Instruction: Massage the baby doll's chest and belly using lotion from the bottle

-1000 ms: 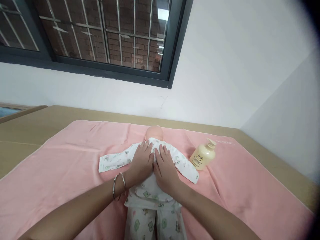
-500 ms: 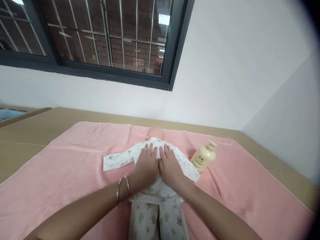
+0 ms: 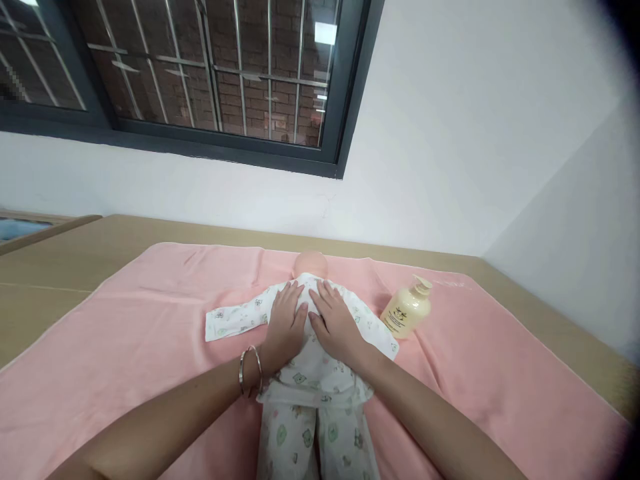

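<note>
A baby doll [image 3: 310,373] in white printed pyjamas lies along the middle of a pink blanket [image 3: 150,373], its bald head toward the wall and its sleeves spread to both sides. On the left side of its upper back my left hand [image 3: 286,325] lies flat, fingers stretched out. My right hand [image 3: 337,325] rests flat on the right side, fingers extended. A small gap parts the two hands, with the thumbs angled toward each other. Two thin bangles [image 3: 251,370] circle my left wrist.
A pale yellow pump bottle [image 3: 407,310] stands on the blanket by the doll's right-hand sleeve. Beneath the blanket is a wooden surface [image 3: 65,267]. Behind it rise a white wall [image 3: 425,147] and a dark-framed window [image 3: 225,143] with metal bars.
My hands have moved apart, the left one leftward and slightly down; the thumbs and palms no longer meet. The doll and the bottle have stayed in place.
</note>
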Demonstrator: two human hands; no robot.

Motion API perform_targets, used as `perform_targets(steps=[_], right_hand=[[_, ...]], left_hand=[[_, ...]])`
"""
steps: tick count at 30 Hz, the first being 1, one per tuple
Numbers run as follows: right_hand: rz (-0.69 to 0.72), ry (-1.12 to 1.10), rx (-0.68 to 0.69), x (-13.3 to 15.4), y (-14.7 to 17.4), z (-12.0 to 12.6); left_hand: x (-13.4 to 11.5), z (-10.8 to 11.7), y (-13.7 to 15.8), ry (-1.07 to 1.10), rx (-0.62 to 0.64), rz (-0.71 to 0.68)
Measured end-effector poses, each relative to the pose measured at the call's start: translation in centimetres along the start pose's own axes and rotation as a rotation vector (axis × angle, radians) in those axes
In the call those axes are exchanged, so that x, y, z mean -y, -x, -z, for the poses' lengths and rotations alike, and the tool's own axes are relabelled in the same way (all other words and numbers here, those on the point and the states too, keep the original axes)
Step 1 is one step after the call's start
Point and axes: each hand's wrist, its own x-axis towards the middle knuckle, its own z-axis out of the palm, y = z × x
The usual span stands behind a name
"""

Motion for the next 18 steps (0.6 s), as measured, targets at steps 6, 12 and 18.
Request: perform_targets(steps=[6, 12, 18], right_hand=[[0.045, -0.036, -0.123, 0.1, 0.4, -0.4], [0.039, 0.004, 0.004, 0.5, 0.5, -0.1], [0.041, 0.049, 0.011, 0.8, 0.7, -0.4]], left_hand=[[0.4, -0.1, 0.5, 0.119, -0.092, -0.044], [0.4, -0.1, 0.7, 0.155, -0.138, -0.092], [0.4, 0.0, 0.7, 0.161, -0.133, -0.083]])
